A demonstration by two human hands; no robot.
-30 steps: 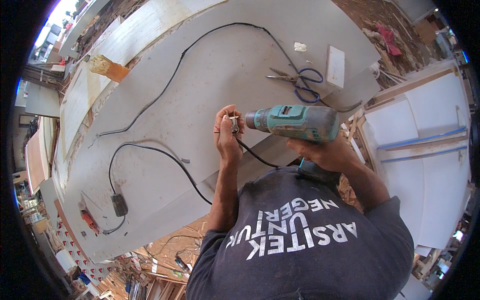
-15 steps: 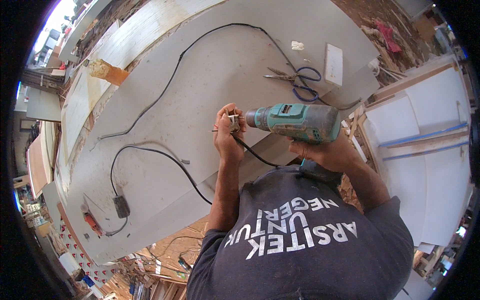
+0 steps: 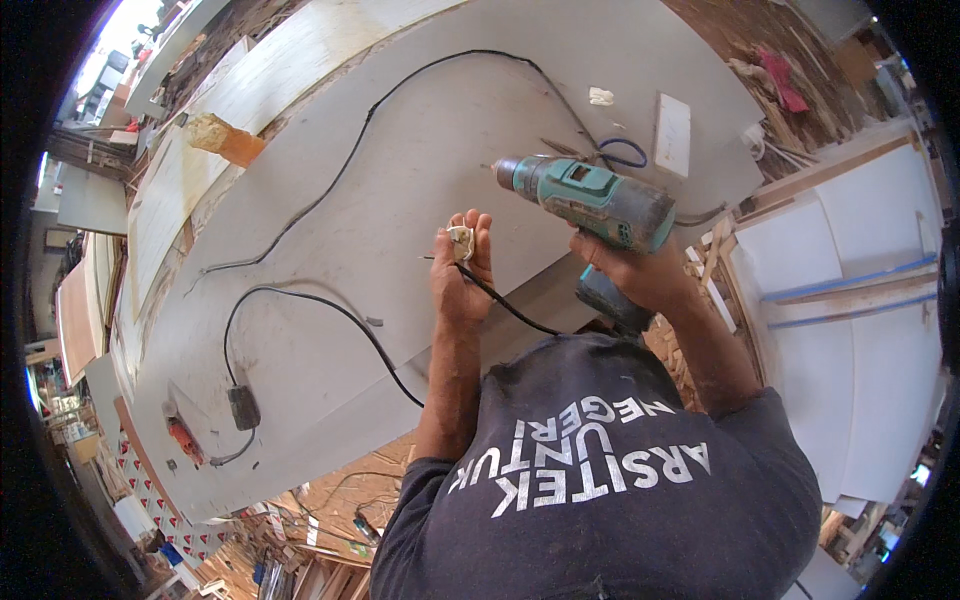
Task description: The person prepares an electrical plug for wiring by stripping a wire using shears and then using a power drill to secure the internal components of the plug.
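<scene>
My left hand (image 3: 463, 292) is curled palm up around a small white electrical fitting (image 3: 461, 240). A black cable (image 3: 506, 303) crosses that palm and runs down toward my dark shirt, with a thin end sticking out beside the thumb. The fitting's exact kind I cannot make out. To the right, my right hand (image 3: 645, 272) grips a teal and black cordless drill (image 3: 590, 200) by its handle. The drill's bit points up and left, apart from the fitting. Scissors with blue handles (image 3: 645, 154) lie beyond the drill, partly hidden by it.
On the large grey board (image 3: 300, 370) lie a long black cable (image 3: 368, 115), another cable with a dark box (image 3: 242, 410), and a red tool (image 3: 184, 440). A white block (image 3: 672, 135) and a crumpled white bit (image 3: 600, 96) sit beyond the drill. White panels (image 3: 850, 220) stand right.
The drill has moved up and left, its bit tilting away from the fitting. My left fingers have opened out somewhat, showing more of the white fitting. The drill now covers more of the scissors.
</scene>
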